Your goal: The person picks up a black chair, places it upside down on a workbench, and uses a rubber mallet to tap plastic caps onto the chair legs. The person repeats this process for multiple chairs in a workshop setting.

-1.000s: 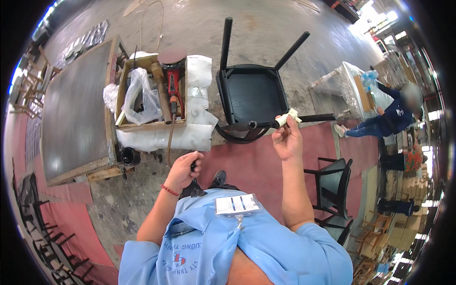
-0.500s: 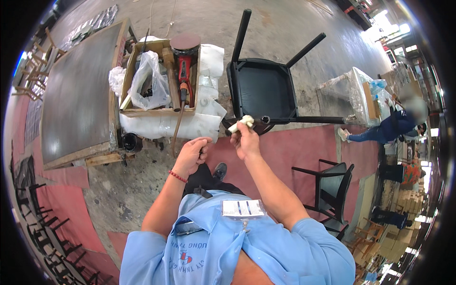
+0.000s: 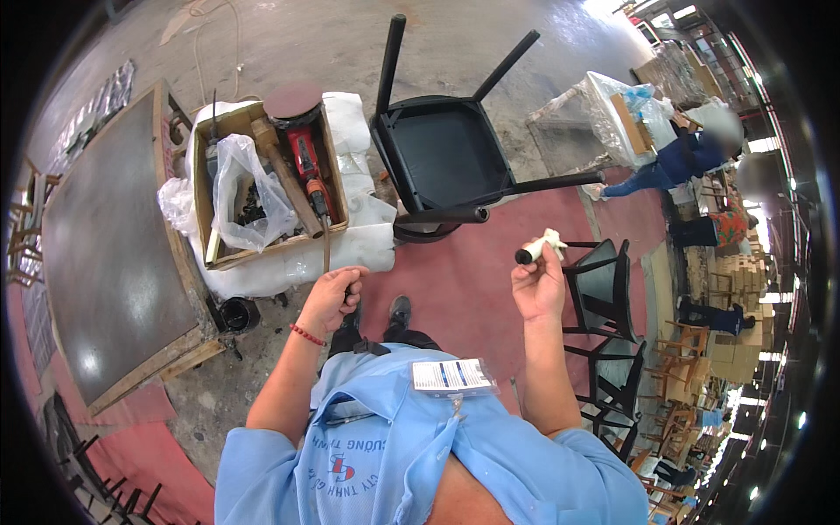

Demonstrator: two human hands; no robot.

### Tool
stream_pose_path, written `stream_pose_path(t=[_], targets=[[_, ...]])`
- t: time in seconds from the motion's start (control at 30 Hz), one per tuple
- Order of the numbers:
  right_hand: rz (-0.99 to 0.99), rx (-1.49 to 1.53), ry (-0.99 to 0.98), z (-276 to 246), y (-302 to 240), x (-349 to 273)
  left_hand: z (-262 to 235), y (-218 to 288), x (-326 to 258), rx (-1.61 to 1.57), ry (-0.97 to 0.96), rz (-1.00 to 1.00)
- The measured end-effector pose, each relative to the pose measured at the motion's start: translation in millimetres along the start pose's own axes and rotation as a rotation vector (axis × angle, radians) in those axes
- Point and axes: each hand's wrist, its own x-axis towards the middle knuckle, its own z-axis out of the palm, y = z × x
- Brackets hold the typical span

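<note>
My right hand [image 3: 540, 287] is raised out to the right, its fingers closed on a small white cloth-like bundle with a round black end [image 3: 540, 248]. Its exact kind is unclear. My left hand [image 3: 333, 297], with red beads at the wrist, is curled closed near the front of the toolbox. Something small and dark shows between its fingers, too little to name. Ahead of both hands a black chair [image 3: 448, 149] rests overturned, legs sticking out and the seat's underside showing. Neither hand touches it.
On the left a wooden box [image 3: 282, 248] holds a red power sander [image 3: 305, 157], a wooden-handled mallet [image 3: 284, 175] and a clear plastic bag [image 3: 249, 197]. Beside it stands a dark-topped table [image 3: 114, 236]. More black chairs [image 3: 604, 293] stand at right; a person [image 3: 682, 159] works beyond.
My right hand has swung right with the white bundle, away from the overturned chair. My left hand stays closed near the box. The whole view has shifted.
</note>
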Motion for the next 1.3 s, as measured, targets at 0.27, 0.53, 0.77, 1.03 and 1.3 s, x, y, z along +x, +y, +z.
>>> stream_pose_path(t=[0.27, 0.53, 0.77, 1.03, 1.3], targets=[[-0.042, -0.066, -0.087, -10.7, -6.5, 1.0, 20.3, -4.0, 16.6, 0.090, -0.128, -0.042], [-0.444, -0.704, -0.255, 31.5, 6.1, 31.8, 31.8, -8.2, 23.9, 0.083, -0.159, -0.077], [-0.722, -1.068, -0.315, 38.8, 20.9, 38.4, 28.1, -13.0, 23.4, 0.070, -0.147, -0.063], [-0.960, -1.300, -0.239, 26.6, 18.5, 51.1, 28.8, -12.9, 26.7, 0.059, -0.135, -0.074], [-1.021, -1.333, -0.269, 22.0, 21.2, 48.4, 28.8, -11.3, 29.0, 0.067, -0.141, -0.083]])
